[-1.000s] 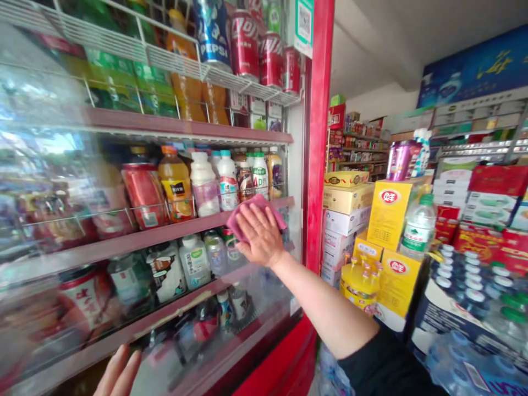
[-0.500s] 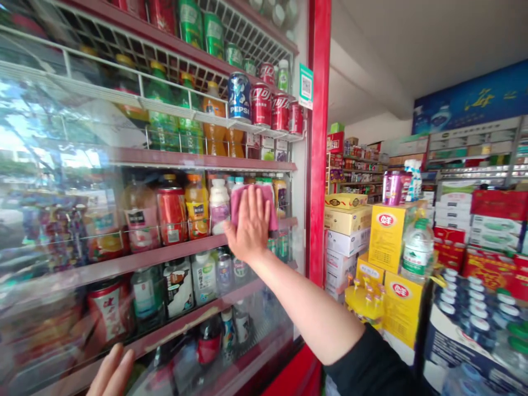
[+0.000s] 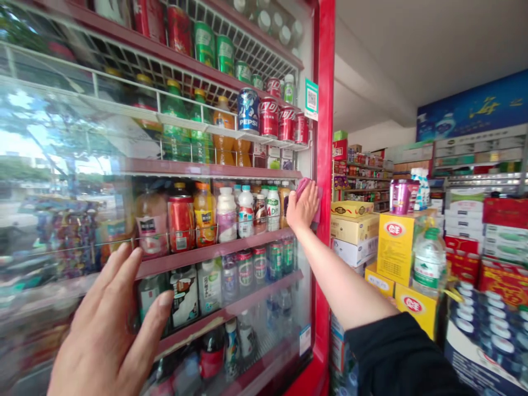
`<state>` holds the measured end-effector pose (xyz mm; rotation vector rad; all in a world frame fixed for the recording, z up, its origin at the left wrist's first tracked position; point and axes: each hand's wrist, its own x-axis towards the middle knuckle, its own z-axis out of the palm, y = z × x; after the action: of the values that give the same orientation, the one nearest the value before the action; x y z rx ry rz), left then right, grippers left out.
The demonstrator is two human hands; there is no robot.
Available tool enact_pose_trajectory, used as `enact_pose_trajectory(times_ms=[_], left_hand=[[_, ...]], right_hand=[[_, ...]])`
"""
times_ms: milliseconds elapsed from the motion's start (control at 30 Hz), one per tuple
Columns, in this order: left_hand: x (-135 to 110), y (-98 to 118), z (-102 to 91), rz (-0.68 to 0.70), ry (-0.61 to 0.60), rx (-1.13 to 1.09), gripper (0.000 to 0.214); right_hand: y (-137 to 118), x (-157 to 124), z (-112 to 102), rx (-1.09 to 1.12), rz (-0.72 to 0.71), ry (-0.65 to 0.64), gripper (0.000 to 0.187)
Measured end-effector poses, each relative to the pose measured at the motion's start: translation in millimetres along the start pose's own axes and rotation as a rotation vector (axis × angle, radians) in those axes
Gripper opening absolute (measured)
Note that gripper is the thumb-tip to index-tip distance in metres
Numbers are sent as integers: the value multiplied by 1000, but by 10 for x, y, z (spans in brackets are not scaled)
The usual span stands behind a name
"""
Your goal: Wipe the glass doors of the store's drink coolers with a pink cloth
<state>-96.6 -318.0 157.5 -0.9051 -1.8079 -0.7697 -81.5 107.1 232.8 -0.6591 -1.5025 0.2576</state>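
Observation:
My right hand (image 3: 303, 206) presses a pink cloth (image 3: 317, 209) flat against the right edge of the glass door (image 3: 264, 308), close to the red door frame (image 3: 325, 137). The cloth shows past the fingertips and along the outer side of the hand; the palm hides the rest. At the lower left, my left hand (image 3: 105, 330) is raised in front of the glass, fingers stretched and thumb apart, holding nothing. Whether it touches the pane I cannot tell. Behind the glass, shelves carry bottles and cans, among them a Pepsi can (image 3: 248, 110).
A QR code sticker (image 3: 312, 99) is on the door's upper right. To the right stand yellow boxes (image 3: 394, 242), a large water bottle (image 3: 427, 261) and a carton of capped bottles (image 3: 474, 352). Reflections of trees cover the glass on the left.
My right hand has slid the cloth rightward across the glass to the frame. My left hand has risen further into view. The whole view has shifted slightly.

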Motion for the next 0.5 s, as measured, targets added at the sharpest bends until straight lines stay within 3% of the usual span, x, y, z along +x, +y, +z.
enact_pose_trajectory(times_ms=[67,100,200,267,333,400,467,500], left_hand=[[229,95,12,21,3,-27,77],[328,140,29,40,7,-37,76],[515,250,92,121,27,-58,75],[540,278,109,164,34,-67,76],[505,244,69,185,32,-58,77],[441,143,-40,178,24,-28,77],[379,-20,-209,155,28,15,75],[353,-118,-308,139,36,38,74]], right_hand=[[-360,-148,20,17,-3,14,84],[-585,-271,11,20,-72,-5,85],[-1244,-701,-75,25,-498,-126,83],[-1522,-905,-148,41,-802,-205,80],[-1589,-949,-205,57,-1024,-267,75],[-1449,-834,-231,64,-1127,-307,71],[-1169,-625,-221,61,-1083,-302,69],[-1011,-512,-202,55,-972,-269,68]])
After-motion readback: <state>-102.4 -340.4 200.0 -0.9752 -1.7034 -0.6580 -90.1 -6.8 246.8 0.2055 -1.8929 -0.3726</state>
